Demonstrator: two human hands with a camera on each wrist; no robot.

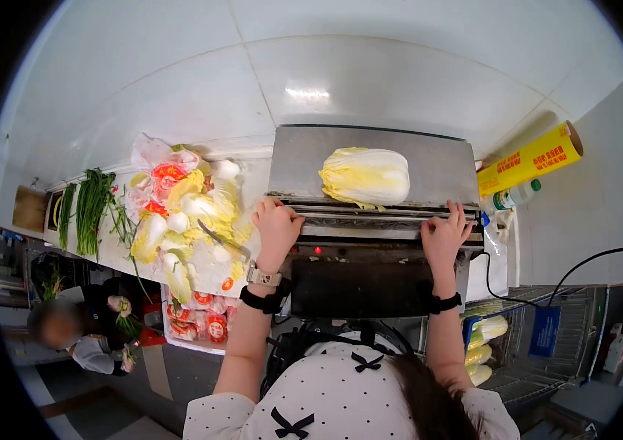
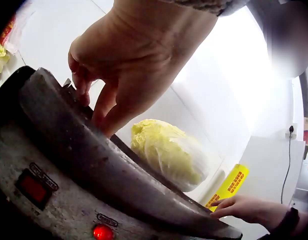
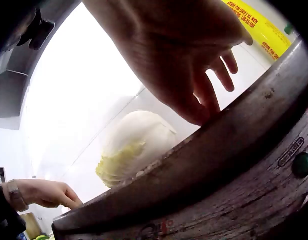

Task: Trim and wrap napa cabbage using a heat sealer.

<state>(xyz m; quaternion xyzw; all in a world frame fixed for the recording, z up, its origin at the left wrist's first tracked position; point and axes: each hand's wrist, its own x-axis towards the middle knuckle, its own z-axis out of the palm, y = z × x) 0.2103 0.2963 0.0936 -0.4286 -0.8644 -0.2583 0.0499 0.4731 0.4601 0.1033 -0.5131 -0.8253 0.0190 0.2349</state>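
Observation:
A Chinese cabbage (image 1: 366, 176), pale with yellow leaves, lies on its side on the metal plate (image 1: 293, 165) of a wrapping machine (image 1: 348, 282). My left hand (image 1: 277, 227) is at the left end of the machine's front bars, thumb and forefinger together at the slot. At the right end my right hand (image 1: 446, 233) makes the same pinch, its other fingers spread. Both pinch at the edge of what looks like clear cling film, hard to make out between the bars. The cabbage sits behind the bars, apart from both hands. A red lamp (image 2: 103, 232) glows on the machine's front.
Loose cabbage leaves (image 1: 212, 205) and a knife (image 1: 210, 232) lie on the left counter, with green stalks (image 1: 93, 209) beyond. A yellow roll (image 1: 531, 158) and a bottle (image 1: 515, 195) are at right. Wrapped cabbages (image 1: 478, 356) fill a cart below. Another person (image 1: 95, 323) is at lower left.

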